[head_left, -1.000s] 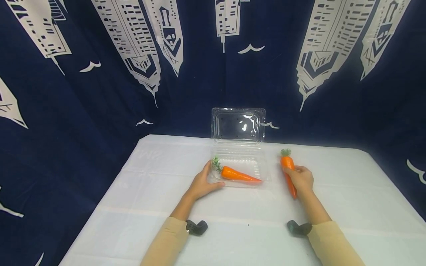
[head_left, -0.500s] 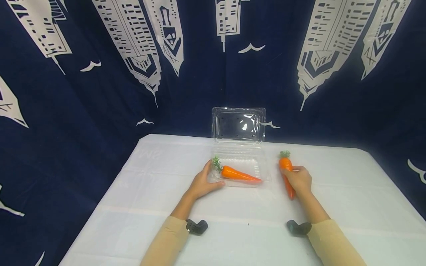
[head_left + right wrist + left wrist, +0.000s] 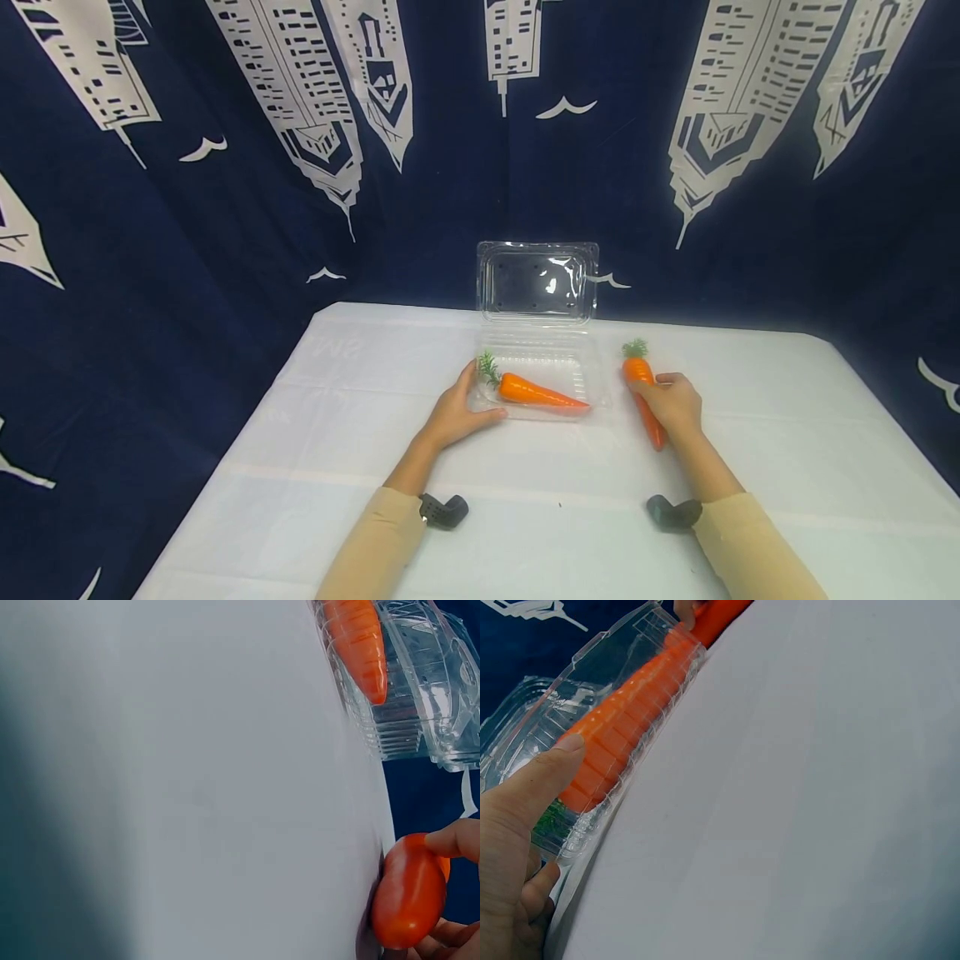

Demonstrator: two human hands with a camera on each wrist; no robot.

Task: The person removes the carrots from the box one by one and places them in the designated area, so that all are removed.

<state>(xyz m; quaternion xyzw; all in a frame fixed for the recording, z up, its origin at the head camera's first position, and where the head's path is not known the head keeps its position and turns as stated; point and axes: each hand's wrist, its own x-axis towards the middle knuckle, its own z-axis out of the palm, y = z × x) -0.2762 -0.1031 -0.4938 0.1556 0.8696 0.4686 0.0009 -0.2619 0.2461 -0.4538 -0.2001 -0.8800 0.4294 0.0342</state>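
On the counter (image 3: 562,533), one carrot (image 3: 531,390) is laid in the clear container (image 3: 551,367), lid (image 3: 525,285) still up, clasped at eight o'clock by the wide-spread left grip (image 3: 455,417); at three o'clock, a second carrot (image 3: 635,369), not yet inside, is pinched in the right grip (image 3: 677,405)

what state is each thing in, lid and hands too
lid: open, raised at the back
container base: uncovered
inner carrot: lying in the container base
outer carrot: outside it, held
left hand: touching the container base's near left corner
right hand: holding the outer carrot
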